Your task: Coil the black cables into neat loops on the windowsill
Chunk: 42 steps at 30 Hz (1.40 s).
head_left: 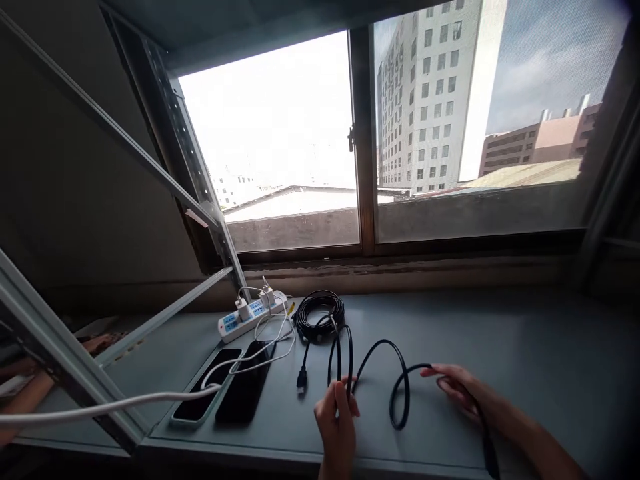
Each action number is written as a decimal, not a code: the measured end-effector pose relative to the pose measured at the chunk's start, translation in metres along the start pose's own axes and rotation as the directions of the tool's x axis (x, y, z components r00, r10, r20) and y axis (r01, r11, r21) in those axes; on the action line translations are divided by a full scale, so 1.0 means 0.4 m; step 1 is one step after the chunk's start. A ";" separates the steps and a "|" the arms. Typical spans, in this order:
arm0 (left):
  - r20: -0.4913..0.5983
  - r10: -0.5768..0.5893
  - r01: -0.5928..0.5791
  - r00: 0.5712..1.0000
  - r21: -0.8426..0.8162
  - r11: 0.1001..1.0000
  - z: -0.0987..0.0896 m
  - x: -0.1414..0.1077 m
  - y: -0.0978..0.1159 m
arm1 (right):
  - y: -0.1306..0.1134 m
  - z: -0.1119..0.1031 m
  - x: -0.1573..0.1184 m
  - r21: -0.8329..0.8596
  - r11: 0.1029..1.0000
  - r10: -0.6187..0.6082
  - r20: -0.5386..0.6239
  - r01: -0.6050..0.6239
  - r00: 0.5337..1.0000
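A long black cable [385, 343] runs in loose loops between both hands, above the grey shelf. My left hand [339, 417] is closed around several strands of it near the front edge. Off to the right, my right hand [457, 383] pinches another stretch of the same cable. From there its end hangs past my wrist to a black connector [490, 457]. Behind my left hand lies a coiled part of black cable [320, 313]. An HDMI-type plug [301, 380] rests on the shelf beside that coil.
Two phones [244, 387] lie at the left with a white cable [150, 398] across them. Behind them is a white power strip [253, 315] holding plugged chargers. A metal shelf frame [200, 173] stands left; a window [367, 147] is at the back.
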<state>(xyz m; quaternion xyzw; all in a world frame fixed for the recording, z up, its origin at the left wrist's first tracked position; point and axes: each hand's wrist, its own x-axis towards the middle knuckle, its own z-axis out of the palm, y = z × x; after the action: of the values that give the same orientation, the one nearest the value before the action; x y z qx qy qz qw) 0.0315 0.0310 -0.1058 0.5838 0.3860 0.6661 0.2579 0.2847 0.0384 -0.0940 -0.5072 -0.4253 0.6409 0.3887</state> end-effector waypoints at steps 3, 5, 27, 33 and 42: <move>0.035 -0.126 0.127 0.991 -0.054 0.990 0.003 0.001 0.014 | -0.013 -0.003 -0.016 -0.017 1.000 0.018 0.014 -0.017 1.000; 0.081 -0.184 0.189 0.979 -0.055 0.980 0.003 0.001 0.025 | -0.022 0.001 -0.029 -0.014 1.000 0.007 0.022 -0.007 1.000; 0.588 -0.204 0.188 0.783 0.089 0.978 -0.005 0.013 0.051 | -0.059 0.013 0.043 -0.207 0.957 0.244 0.199 -0.202 0.949; 0.659 -0.255 0.186 0.708 0.175 0.967 0.002 0.020 0.064 | -0.116 0.043 0.136 -0.475 0.864 0.331 0.286 -0.167 0.899; 0.688 -0.279 0.517 0.670 -0.162 0.841 0.028 0.042 0.095 | -0.238 0.123 0.131 -0.578 0.810 0.196 0.430 0.102 0.882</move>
<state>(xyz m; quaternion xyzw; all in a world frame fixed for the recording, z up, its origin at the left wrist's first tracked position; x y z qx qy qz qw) 0.0434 0.0252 -0.0650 0.6199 0.2714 0.4087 0.6124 0.2332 0.1118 -0.0152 -0.4418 -0.6694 0.5915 0.0823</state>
